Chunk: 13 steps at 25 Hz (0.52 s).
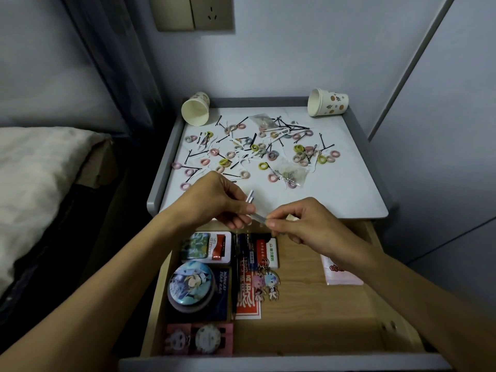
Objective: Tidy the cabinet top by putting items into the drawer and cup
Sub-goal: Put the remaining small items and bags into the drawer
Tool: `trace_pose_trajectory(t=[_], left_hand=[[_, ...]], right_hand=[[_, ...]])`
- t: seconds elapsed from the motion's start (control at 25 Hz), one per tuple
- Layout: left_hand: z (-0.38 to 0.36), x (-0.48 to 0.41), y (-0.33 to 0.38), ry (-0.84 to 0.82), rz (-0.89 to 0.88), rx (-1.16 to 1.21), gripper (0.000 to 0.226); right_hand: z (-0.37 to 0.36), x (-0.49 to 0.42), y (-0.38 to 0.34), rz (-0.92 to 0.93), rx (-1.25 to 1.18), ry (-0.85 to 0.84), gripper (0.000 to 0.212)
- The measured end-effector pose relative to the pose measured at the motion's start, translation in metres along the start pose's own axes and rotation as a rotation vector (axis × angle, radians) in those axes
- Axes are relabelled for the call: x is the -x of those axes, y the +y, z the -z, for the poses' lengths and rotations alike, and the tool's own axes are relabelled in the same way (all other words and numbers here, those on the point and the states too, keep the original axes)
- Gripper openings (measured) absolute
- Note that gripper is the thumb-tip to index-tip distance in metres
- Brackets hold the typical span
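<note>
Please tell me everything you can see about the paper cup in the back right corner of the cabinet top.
The paper cup is white, printed with small brown and orange dots and green leaves. It lies on its side in the back right corner of the cabinet top, with its open mouth turned to the left. The visible part of the inside is plain and holds nothing. The hair ties lie apart from it.
</note>
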<state>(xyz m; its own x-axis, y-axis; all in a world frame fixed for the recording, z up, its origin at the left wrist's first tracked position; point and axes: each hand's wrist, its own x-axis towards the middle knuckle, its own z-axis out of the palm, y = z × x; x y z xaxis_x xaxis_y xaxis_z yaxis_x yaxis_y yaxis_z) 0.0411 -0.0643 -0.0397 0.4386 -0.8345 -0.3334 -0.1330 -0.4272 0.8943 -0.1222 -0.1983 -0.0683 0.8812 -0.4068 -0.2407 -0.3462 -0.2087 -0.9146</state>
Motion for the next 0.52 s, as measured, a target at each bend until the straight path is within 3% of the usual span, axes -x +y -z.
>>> trace_pose_trajectory(t=[0.16,0.36,0.52], left_hand=[[0.000,0.003,-0.005,0.004,0.007,-0.021,0.011],[0.001,0.005,-0.007,0.069,0.033,0.066,0.007],[0.002,0.009,-0.013,0.064,0.038,0.056,0.009]], right_hand=[[-0.007,0.001,0.008,-0.028,-0.073,-0.006,0.008],[-0.016,0.002,0.017,-0.028,-0.177,0.127,0.010],[-0.021,0.006,0.016,0.010,-0.082,0.046,0.011]])
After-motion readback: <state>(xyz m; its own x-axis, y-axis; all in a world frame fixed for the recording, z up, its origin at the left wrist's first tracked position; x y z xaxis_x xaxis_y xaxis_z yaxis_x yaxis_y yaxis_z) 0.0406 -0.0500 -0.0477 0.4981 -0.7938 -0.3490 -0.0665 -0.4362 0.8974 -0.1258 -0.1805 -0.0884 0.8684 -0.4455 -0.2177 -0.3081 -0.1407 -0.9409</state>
